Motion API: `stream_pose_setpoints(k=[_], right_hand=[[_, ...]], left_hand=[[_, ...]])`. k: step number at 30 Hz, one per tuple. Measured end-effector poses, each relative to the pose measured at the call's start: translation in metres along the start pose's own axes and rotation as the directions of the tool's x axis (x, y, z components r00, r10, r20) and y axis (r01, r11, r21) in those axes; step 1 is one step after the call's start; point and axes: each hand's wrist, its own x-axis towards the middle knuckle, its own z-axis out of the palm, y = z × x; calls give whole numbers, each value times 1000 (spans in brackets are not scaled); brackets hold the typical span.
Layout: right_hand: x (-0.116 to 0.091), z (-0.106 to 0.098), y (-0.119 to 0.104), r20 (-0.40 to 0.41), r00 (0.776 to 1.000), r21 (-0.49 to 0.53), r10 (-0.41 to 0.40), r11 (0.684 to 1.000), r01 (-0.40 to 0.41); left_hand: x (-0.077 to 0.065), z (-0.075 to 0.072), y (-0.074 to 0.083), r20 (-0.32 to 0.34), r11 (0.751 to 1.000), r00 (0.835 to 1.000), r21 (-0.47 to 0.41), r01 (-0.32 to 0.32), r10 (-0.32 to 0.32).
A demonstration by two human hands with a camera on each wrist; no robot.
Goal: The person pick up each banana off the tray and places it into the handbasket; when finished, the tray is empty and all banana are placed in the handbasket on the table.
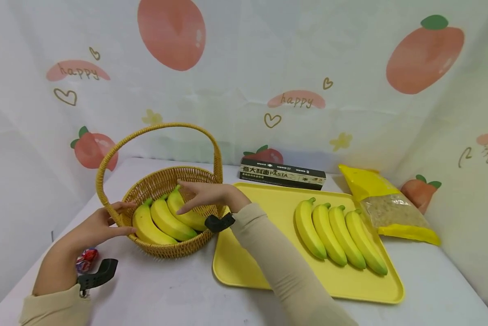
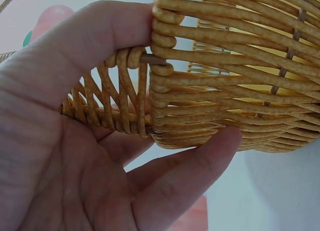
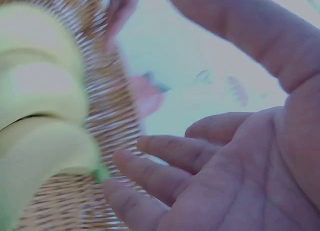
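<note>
A wicker basket (image 1: pixel 174 251) with a tall arched handle stands at the left with three bananas (image 1: pixel 160 222) in it. My left hand (image 1: pixel 101 226) grips its left side where the handle meets the rim. In the left wrist view, the fingers of that hand (image 2: pixel 85 141) lie around the woven handle base and the side wall. My right hand (image 1: pixel 209 194) is over the basket's right part, above the rightmost banana. Its fingers are spread and relaxed in the right wrist view, with nothing in the palm (image 3: pixel 240 176); the fingertips are close to a banana's green tip.
A yellow tray (image 1: pixel 260 199) right of the basket holds several bananas (image 1: pixel 341 235). Behind it lies a black pasta box (image 1: pixel 282 174). A yellow bag (image 1: pixel 390 210) overlaps the tray's right back corner. Small red and blue wrapped pieces (image 1: pixel 86 259) lie near my left wrist.
</note>
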Motion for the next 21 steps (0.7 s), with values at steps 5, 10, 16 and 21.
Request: stream_pose_setpoints(k=[5, 10, 16, 21], right_hand=[[-43, 1, -1, -3, 988, 85, -152, 985, 152], [-85, 5, 16, -39, 965, 123, -260, 957, 263], [-129, 4, 47, -145, 951, 54, -272, 958, 282], [-162, 5, 75, -249, 945, 18, -211, 975, 222]], left_hand=[[0, 0, -1, -1, 1000, 1000, -4, 3, -3], [0, -1, -1, 3, 1000, 1000, -5, 13, -13], [-1, 0, 1, 2, 1000, 1000, -9, 21, -21], [0, 0, 1, 2, 1000, 1000, -2, 19, -19]])
